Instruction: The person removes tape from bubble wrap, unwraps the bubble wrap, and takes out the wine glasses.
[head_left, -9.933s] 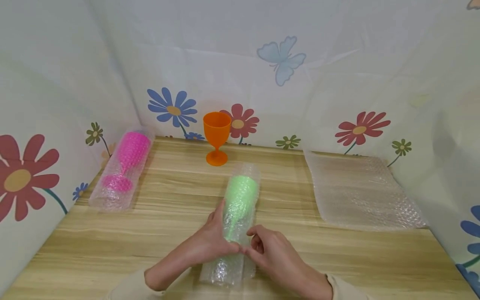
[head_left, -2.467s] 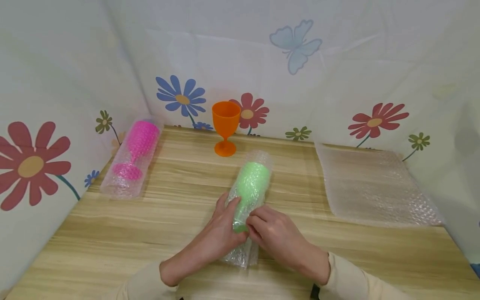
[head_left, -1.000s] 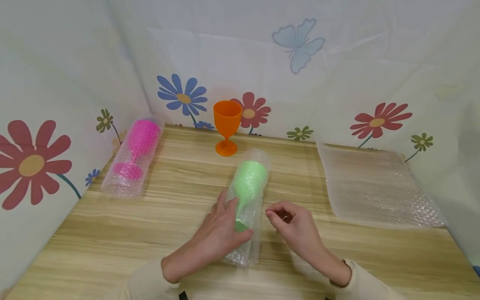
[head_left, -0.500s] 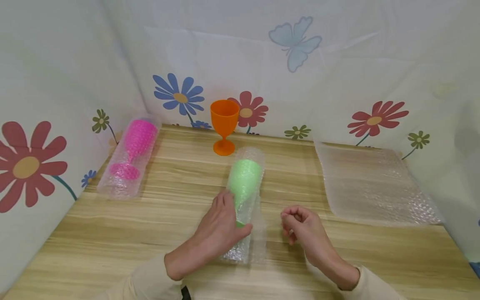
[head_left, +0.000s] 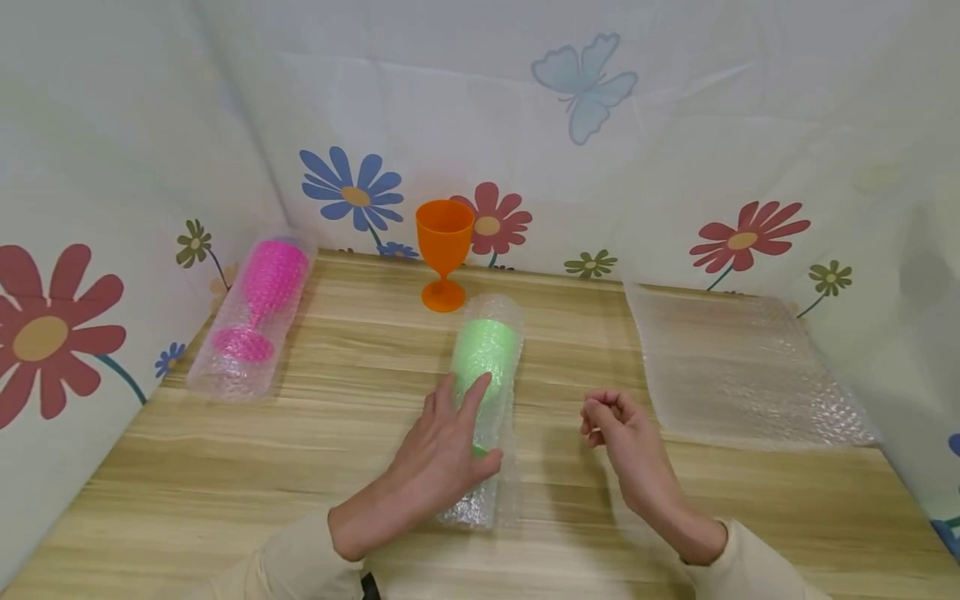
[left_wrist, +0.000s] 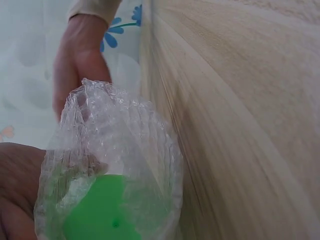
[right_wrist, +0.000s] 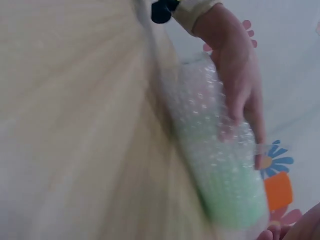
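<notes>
A green goblet [head_left: 486,343] lies inside a roll of clear bubble wrap [head_left: 474,507] at the middle of the table, its rim end pointing away. My left hand [head_left: 442,454] rests across the roll with fingers extended and thumb spread. In the left wrist view, the green base [left_wrist: 102,212] shows through the open end of the wrap. My right hand [head_left: 633,454] is held to the right of the roll, apart from it. Its fingers are curled, with thumb and index fingertip close together; no object shows between them. The right wrist view shows the left hand [right_wrist: 240,75] along the wrapped goblet [right_wrist: 225,185].
A pink goblet [head_left: 273,271] in bubble wrap lies at the left. An orange goblet [head_left: 444,237] stands upright at the back, unwrapped. A flat sheet of bubble wrap [head_left: 738,367] covers the right side of the wooden table [head_left: 352,333]. Flower-printed cloth walls surround it.
My right hand has left the wrap's edge and moved right. My left hand stays on the roll, its fingers now more spread. The wrap's right edge has loosened slightly.
</notes>
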